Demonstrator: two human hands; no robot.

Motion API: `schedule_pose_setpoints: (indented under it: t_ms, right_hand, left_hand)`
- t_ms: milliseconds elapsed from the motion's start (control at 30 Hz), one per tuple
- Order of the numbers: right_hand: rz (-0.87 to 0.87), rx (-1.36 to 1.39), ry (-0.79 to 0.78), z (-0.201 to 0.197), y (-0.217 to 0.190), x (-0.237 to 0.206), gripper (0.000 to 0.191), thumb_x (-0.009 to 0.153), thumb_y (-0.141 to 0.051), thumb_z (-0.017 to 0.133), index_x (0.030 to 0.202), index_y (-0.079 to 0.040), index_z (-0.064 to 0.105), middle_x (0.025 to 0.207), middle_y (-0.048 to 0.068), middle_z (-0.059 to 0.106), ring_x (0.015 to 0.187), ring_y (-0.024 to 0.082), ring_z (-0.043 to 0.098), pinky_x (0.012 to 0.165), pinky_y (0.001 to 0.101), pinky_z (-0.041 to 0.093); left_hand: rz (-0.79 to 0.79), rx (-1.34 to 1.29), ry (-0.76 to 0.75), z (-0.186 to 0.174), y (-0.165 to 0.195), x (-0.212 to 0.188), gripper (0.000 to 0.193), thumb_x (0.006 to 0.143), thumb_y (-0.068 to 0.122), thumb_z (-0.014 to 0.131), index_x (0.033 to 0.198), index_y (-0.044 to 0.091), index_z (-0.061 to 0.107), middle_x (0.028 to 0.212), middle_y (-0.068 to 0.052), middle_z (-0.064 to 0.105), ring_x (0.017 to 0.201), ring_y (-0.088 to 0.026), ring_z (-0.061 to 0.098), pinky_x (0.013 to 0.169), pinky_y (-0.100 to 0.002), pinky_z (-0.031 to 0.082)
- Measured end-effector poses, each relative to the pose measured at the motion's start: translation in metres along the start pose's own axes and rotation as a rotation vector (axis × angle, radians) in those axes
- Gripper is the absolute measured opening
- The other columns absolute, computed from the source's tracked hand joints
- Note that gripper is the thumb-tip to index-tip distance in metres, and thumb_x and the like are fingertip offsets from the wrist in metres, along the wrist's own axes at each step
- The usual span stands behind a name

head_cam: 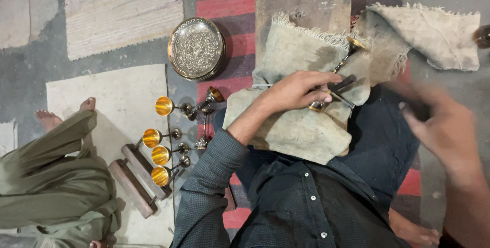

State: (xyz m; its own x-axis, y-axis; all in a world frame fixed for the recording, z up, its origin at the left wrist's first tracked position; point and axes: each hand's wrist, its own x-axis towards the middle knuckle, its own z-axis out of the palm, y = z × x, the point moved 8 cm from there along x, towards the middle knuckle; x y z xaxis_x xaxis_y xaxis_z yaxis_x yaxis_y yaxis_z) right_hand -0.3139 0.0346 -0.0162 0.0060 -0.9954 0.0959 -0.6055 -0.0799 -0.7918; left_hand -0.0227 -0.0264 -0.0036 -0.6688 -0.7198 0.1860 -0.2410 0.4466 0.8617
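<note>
Two hands show in the head view — the left hand [296,90] grips a dark-handled tool [341,84], pinning a goblet [337,72] on a cloth [298,102], stem slanting away to its right. The right hand [441,125], blurred and farther off, seems loose — I cannot tell. Four goblets [161,151] lie left.

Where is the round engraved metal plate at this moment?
In the head view, the round engraved metal plate lies on the floor, upper left of the left hand, above the gold-lined goblets.
</note>
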Motion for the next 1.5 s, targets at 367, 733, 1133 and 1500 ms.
schedule_pose_setpoints:
  t_ms: [367, 733, 1133, 1500]
  right_hand:
    - [0.016, 0.036, 0.057, -0.004, -0.019, -0.003, 0.035, 0.094, -0.012, 0.083, 0.117, 0.001, 0.060, 0.101, 0.014, 0.069, 0.089, 0.014, 0.067, 0.082, 0.0297, 0.055]
    - [0.013, -0.108, 0.054, 0.002, 0.016, -0.013, 0.032, 0.097, -0.017, 0.085, 0.114, 0.003, 0.066, 0.099, 0.013, 0.073, 0.088, 0.016, 0.069, 0.079, 0.0299, 0.054]
    - [-0.015, -0.575, 0.052, -0.011, -0.028, -0.033, 0.039, 0.086, -0.014, 0.086, 0.121, -0.007, 0.069, 0.097, 0.012, 0.076, 0.084, 0.024, 0.071, 0.073, 0.0355, 0.056]
    - [0.224, 0.039, 0.028, 0.016, 0.024, -0.078, 0.059, 0.091, -0.019, 0.081, 0.141, 0.001, 0.057, 0.101, 0.010, 0.070, 0.090, 0.010, 0.065, 0.084, 0.0280, 0.053]
  left_hand:
    - [-0.022, -0.010, -0.048, 0.002, -0.003, 0.002, 0.050, 0.095, 0.029, 0.075, 0.139, 0.011, 0.062, 0.109, -0.010, 0.074, 0.095, -0.026, 0.073, 0.086, -0.039, 0.058]
    - [0.023, 0.000, -0.068, 0.004, -0.004, 0.004, 0.049, 0.098, 0.031, 0.071, 0.143, 0.014, 0.059, 0.132, -0.010, 0.071, 0.112, -0.027, 0.073, 0.095, -0.040, 0.060]
    - [0.009, -0.011, -0.056, -0.001, 0.001, 0.002, 0.047, 0.098, 0.029, 0.072, 0.141, 0.013, 0.061, 0.123, -0.011, 0.074, 0.107, -0.027, 0.074, 0.092, -0.039, 0.059]
    - [0.079, 0.065, -0.112, 0.005, 0.016, 0.003, 0.046, 0.094, 0.022, 0.075, 0.137, 0.011, 0.061, 0.122, -0.010, 0.075, 0.104, -0.027, 0.075, 0.089, -0.038, 0.058]
